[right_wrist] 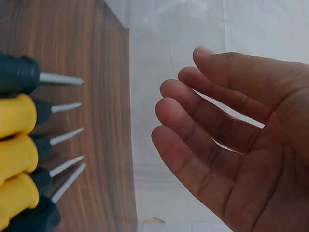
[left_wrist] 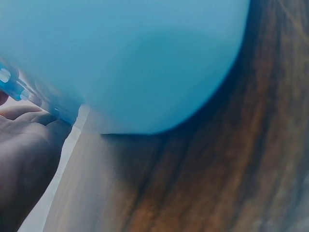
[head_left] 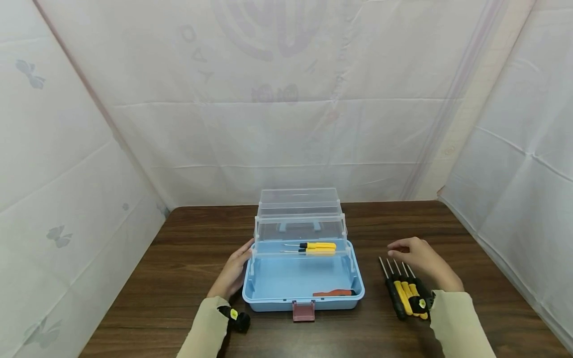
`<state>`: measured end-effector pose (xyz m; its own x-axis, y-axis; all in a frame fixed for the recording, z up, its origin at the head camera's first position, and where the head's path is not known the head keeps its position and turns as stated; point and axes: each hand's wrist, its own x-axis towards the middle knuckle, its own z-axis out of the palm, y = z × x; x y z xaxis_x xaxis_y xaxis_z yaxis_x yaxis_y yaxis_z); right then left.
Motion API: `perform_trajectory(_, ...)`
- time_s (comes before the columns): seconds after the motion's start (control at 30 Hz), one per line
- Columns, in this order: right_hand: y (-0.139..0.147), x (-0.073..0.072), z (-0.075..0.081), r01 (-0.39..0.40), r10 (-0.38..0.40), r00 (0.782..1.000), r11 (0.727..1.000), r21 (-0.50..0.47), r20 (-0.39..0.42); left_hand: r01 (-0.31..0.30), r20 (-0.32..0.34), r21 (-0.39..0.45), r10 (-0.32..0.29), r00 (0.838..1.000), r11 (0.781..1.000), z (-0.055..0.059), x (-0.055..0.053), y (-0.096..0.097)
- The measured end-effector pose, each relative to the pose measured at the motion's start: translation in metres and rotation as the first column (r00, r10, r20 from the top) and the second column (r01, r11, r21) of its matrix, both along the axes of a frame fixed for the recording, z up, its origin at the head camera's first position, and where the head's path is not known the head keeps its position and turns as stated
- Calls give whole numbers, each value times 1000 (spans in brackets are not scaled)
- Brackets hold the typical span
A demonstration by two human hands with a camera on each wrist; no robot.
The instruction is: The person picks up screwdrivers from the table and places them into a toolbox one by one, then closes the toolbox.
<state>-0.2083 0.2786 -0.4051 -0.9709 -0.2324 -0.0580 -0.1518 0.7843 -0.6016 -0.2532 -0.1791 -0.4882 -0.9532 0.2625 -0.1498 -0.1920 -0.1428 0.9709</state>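
A light blue toolbox (head_left: 298, 278) stands with its clear lid (head_left: 299, 204) raised. My left hand (head_left: 235, 271) holds its left side near the rear corner; in the left wrist view the blue wall (left_wrist: 145, 63) hides part of the grip. Two small yellow-handled screwdrivers (head_left: 319, 245) lie in the clear upper tray. Against the front right inside wall is a slim red-orange tool (head_left: 333, 293) with a dark end. My right hand (head_left: 425, 261), fingers loosely curved and holding nothing, hovers beside several black and yellow screwdrivers (head_left: 405, 293) whose shafts point away from me.
A pink latch (head_left: 303, 311) hangs at the toolbox's front. Everything stands on a dark wooden table (head_left: 179, 278), bordered by white patterned sheets (head_left: 295, 134) at the back and both sides. A wrist strap (head_left: 235, 318) with a black camera is on my left wrist.
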Motion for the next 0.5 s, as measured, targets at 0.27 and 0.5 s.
perform_trajectory(0.27, 11, 5, -9, 54, -54, 999, 997, 50, 0, -2, 3, -16, 2, 1000, 1000, -1, 0, 0)
perform_trajectory(0.5, 18, 6, -14, 77, -78, 997, 996, 55, 8, 0, 0, -14, 0, 1000, 1000, 0, 1, -1)
